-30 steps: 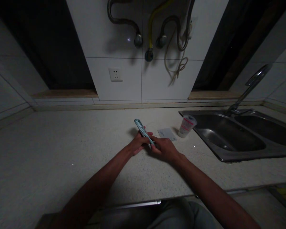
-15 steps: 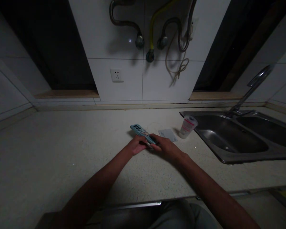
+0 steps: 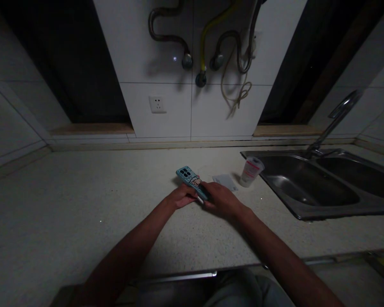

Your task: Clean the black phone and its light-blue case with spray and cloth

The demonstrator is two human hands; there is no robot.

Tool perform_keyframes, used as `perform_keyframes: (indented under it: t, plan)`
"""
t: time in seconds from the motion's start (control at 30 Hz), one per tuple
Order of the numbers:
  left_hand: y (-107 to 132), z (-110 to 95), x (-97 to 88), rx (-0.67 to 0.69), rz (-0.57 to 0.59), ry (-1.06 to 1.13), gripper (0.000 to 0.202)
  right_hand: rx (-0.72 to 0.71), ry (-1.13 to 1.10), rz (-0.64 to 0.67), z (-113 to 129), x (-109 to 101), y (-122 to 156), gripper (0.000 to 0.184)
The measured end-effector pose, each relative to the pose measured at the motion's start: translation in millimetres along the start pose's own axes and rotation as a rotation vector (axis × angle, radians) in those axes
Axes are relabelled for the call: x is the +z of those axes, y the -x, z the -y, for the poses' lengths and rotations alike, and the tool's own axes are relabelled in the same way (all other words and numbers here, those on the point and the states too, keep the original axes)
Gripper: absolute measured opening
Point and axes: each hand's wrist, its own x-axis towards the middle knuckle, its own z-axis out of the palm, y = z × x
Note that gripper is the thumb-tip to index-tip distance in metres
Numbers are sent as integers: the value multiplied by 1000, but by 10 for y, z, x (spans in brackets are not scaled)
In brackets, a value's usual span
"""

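Note:
A phone in a teal case with a cartoon print (image 3: 192, 181) is held above the counter, its camera side facing up and toward me. My left hand (image 3: 181, 196) grips its left edge from below, fingers partly hidden under it. Around its lower right part my right hand (image 3: 221, 198) is closed, with the thumb over the back of the case. Something pale and thin shows under the phone's lower edge; I cannot make out what. Just beyond my right hand a flat whitish card or sheet (image 3: 225, 181) lies on the counter, beside a clear plastic cup (image 3: 251, 172) with pink print.
The speckled pale counter (image 3: 83, 200) runs along a tiled wall. At the right is a double steel sink (image 3: 310, 179) with a tap (image 3: 336, 123). Hoses (image 3: 203, 47) and a wall socket (image 3: 157, 104) are on the wall, between two dark windows.
The phone has tilted so that more of its back and camera block faces me. Both hands have turned slightly with it and keep their hold. The view has shifted a little.

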Motion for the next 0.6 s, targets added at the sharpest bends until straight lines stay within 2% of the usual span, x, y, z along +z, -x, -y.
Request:
perform_keyframes:
  t: [0.07,0.17,0.3,0.6]
  plan:
    - [-1,1,-5,-21,9,9,71,57,-11,-8,15,1,5,67]
    - [-10,-8,-18,-6,28,12,70,120,-23,33,41,1,-2,55]
    - [-13,-21,-28,-2,28,5,61,91,-2,75,22,-4,-11,42]
    - [0,-25,-13,-7,27,-16,63,38,-7,73,-74,1,9,46]
